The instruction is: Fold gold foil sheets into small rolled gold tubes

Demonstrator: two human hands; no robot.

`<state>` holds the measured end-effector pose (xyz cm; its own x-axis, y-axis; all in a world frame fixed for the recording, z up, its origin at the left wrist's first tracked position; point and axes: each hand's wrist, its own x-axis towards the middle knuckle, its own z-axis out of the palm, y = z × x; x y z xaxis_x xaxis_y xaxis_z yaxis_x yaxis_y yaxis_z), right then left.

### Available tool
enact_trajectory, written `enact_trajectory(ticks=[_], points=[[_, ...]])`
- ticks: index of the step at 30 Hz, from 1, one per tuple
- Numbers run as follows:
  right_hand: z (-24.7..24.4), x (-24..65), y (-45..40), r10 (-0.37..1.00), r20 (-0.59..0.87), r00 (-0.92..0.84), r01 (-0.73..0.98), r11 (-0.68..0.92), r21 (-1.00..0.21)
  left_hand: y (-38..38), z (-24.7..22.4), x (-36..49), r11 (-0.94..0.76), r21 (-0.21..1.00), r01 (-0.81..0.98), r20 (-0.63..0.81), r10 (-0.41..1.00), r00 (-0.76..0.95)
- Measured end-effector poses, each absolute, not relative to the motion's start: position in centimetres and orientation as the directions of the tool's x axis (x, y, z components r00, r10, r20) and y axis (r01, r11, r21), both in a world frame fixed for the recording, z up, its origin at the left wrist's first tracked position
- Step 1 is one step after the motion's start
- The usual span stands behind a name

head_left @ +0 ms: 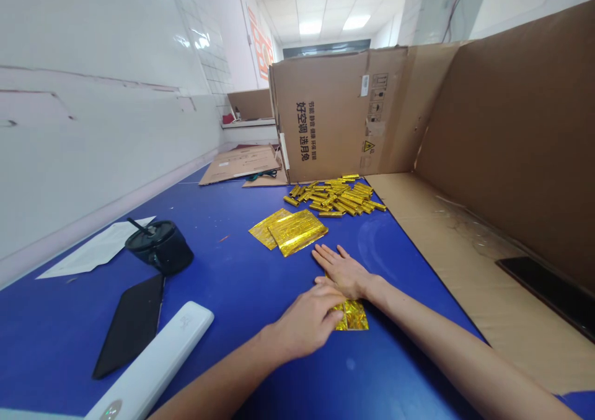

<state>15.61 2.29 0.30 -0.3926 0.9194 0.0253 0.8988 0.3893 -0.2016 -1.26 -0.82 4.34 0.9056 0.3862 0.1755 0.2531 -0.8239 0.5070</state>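
Lying partly beneath both hands (309,321) (346,275); gold foil sheet (356,316).

One head-worn camera looks forward and steeply down over the blue desk (223,296), probably from just above the forearms (418,321).

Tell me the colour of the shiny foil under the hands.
The shiny foil is gold, clearest in the head view.

Bright ceiling-panel light, whiteboard (93,48) glare, wide-angle edge stretch.
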Motion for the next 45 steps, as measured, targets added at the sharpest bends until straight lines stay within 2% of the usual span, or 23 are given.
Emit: enact_trajectory(ticks=[8, 11, 16, 20, 24, 29, 32, 35, 38, 42, 45], points=[[0.2, 15.7, 2.1, 0.918, 0.062, -0.393, 0.885, 0.396, -0.246, -0.2, 2.3, -0.9, -0.926, 0.297, 0.234, 0.145, 0.286, 0.947], [0.5, 15.6, 1.9, 0.919, 0.094, -0.382, 0.88, 0.393, -0.267, -0.4, 2.1, -1.0, -0.933, 0.263, 0.245, 0.131, 0.286, 0.949], [2.6, 16.4, 0.7, 0.933, 0.205, -0.295, 0.883, 0.348, -0.316, -0.5, 2.7, -1.1, -0.92, 0.291, 0.261, 0.123, 0.307, 0.944], [4.3, 18.0, -2.6, 0.923, 0.193, -0.334, 0.866, 0.381, -0.322, -0.2, 3.0, -1.0, -0.91, 0.333, 0.247, 0.113, 0.299, 0.948], [4.3, 18.8, -6.6, 0.877, 0.15, -0.456, 0.843, 0.48, -0.243, 0.2, 3.2, -1.0, -0.904, 0.36, 0.232, 0.103, 0.286, 0.953], [3.2, 18.4, -8.4, 0.866, 0.198, -0.459, 0.855, 0.491, -0.166, 0.4, 3.6, -1.2, -0.895, 0.381, 0.231, 0.087, 0.284, 0.955], [2.9, 18.3, -8.3, 0.855, 0.222, -0.468, 0.846, 0.506, -0.167, 0.4, 3.9, -1.2, -0.893, 0.383, 0.236, 0.066, 0.281, 0.957], [2.6, 18.3, -8.2, 0.843, 0.255, -0.473, 0.823, 0.527, -0.213, 0.5, 4.0, -1.2, -0.887, 0.393, 0.242, 0.042, 0.28, 0.959], [2.0, 18.4, -8.1, 0.839, 0.302, -0.453, 0.784, 0.536, -0.312, 0.6, 4.0, -1.1, -0.885, 0.408, 0.226, 0.031, 0.261, 0.965], [1.3, 18.4, -8.0, 0.886, 0.334, -0.323, 0.741, 0.456, -0.493, 0.7, 3.8, -1.0, -0.879, 0.415, 0.236, 0.022, 0.269, 0.963], [1.2, 18.3, -7.9, 0.919, 0.312, -0.24, 0.736, 0.382, -0.559, 0.8, 3.4, -0.9, -0.867, 0.433, 0.247, 0.044, 0.294, 0.955]])
